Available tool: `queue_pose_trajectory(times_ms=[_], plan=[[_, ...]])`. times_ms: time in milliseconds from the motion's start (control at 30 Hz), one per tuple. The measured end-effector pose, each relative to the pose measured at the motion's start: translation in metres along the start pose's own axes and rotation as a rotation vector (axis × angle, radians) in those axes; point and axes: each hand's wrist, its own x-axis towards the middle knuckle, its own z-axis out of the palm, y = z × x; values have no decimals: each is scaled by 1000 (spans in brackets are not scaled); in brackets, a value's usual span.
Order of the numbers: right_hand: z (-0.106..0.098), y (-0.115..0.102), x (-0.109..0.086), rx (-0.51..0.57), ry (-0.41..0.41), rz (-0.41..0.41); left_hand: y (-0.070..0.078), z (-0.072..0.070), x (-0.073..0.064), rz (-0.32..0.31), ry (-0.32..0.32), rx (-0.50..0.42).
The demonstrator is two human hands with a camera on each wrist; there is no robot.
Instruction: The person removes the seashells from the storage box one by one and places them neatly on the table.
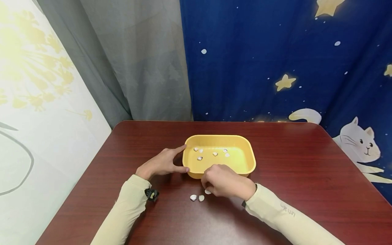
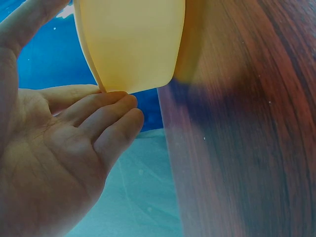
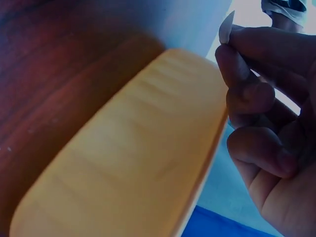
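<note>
Left hand [image 1: 162, 162], fingers extended, is touching the yellow tub [image 1: 218, 140]'s left end. Right hand [image 1: 225, 181] is pinching a white piece [image 3: 226, 28].

The head view is bright and mostly crisp, with soft sheen inside the yellow plastic basin [image 1: 240, 160] and a diffuse shadow across the brown table [image 1: 171, 224] at lower centre. The left wrist view has a cool, bluish cast. The right wrist view is dim, its right hand [image 3: 269, 148] shaded against upper-right glare.
</note>
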Motion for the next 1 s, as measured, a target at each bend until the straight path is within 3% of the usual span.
queue_pose_trajectory(times_ms=[1000], plan=[[30,-6,-7,-80,17,53,-1,1,0,-19,-5,6]])
